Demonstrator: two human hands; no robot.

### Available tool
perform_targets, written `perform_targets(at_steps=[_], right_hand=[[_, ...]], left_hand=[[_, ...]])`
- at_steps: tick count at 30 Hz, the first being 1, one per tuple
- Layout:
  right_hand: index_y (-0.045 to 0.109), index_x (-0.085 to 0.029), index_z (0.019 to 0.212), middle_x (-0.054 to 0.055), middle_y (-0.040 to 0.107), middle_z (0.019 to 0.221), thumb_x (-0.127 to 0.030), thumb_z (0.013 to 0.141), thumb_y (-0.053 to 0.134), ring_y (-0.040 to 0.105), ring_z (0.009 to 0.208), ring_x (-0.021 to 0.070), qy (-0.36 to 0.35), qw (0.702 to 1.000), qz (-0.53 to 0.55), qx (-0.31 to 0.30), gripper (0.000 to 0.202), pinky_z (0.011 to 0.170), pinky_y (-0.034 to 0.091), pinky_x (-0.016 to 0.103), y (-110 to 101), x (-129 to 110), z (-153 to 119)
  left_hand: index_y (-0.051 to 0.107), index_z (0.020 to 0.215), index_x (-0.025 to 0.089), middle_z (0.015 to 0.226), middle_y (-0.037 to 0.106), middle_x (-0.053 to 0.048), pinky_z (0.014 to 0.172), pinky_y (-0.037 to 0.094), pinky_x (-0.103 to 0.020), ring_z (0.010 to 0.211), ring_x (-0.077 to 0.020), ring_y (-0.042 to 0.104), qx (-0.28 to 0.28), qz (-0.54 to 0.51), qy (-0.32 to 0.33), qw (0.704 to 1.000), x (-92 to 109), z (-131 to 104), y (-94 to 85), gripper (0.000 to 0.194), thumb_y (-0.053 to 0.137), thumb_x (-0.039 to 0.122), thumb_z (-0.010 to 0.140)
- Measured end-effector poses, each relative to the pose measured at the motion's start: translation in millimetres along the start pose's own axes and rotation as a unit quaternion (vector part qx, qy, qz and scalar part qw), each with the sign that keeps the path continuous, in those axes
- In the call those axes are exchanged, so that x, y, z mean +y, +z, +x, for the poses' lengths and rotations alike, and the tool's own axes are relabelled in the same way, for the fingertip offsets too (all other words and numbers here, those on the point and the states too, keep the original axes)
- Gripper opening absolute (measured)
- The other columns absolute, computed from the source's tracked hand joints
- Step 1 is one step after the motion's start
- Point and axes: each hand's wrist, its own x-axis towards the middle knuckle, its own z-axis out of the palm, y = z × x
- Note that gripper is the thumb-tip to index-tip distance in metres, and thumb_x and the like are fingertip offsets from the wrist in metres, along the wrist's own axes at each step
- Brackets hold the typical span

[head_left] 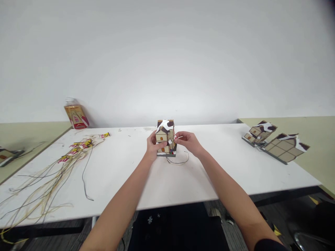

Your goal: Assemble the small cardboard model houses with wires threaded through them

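Note:
A small model house (162, 136) with a snowy white and brown roof stands upright above the middle of the white table. My left hand (152, 145) is closed round its left side, the thumb lying across the front. At the right wall, my right hand (190, 142) pinches a small red and white piece (175, 138) against or very near the house. A thin dark wire (180, 163) curls out below the grey base onto the table.
Red, white and yellow pieces with long wires (74, 151) lie at the left of the white table (115, 174). Behind them stands a bottle (76, 114). Two more model houses, one (259, 133) behind another (286, 148), are at the right. Part of another (6, 156) shows far left.

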Motion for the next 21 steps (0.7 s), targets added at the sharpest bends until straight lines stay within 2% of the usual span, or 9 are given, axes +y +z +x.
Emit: perform_targets(at_steps=[6,12,17,21], right_hand=[[0.062,-0.020,0.090,0.004,0.069,0.078,-0.047,0.070,0.072,0.066,0.077,0.0191,-0.015,0.999,-0.028,-0.018,0.034,0.068,0.053,0.033,0.3,1.0,-1.7],[0.059,-0.019,0.088,0.004,0.066,0.082,-0.043,0.074,0.067,0.064,0.076,0.0158,-0.074,0.991,-0.112,0.013,0.029,0.072,0.053,0.032,2.2,2.8,-2.7],[0.059,-0.020,0.090,0.004,0.067,0.081,-0.042,0.076,0.066,0.064,0.074,0.0157,-0.055,0.992,-0.114,-0.011,0.027,0.066,0.051,0.029,-0.7,4.9,-1.7],[0.059,-0.020,0.089,0.003,0.068,0.081,-0.039,0.076,0.065,0.064,0.073,0.0158,-0.050,0.991,-0.122,-0.002,0.024,0.064,0.050,0.028,-2.4,7.4,-0.2]], left_hand=[[0.068,0.099,0.016,0.087,0.072,-0.006,0.069,0.053,-0.031,0.078,-0.0240,0.067,-0.011,0.002,0.006,1.000,3.8,-1.1,0.4,0.057,0.086,0.022,0.045],[0.065,0.110,0.017,0.089,0.071,-0.005,0.075,0.053,-0.030,0.080,-0.0213,0.067,-0.014,0.031,0.014,0.999,3.5,-2.2,-2.4,0.071,0.087,0.018,0.042],[0.065,0.112,0.017,0.092,0.071,-0.006,0.075,0.053,-0.031,0.081,-0.0227,0.067,-0.023,0.023,0.008,0.999,1.6,-1.6,-3.2,0.072,0.087,0.021,0.043],[0.064,0.113,0.017,0.091,0.071,-0.006,0.072,0.054,-0.031,0.080,-0.0227,0.067,-0.030,0.013,-0.003,0.999,1.0,-1.1,-3.5,0.072,0.087,0.020,0.045]])
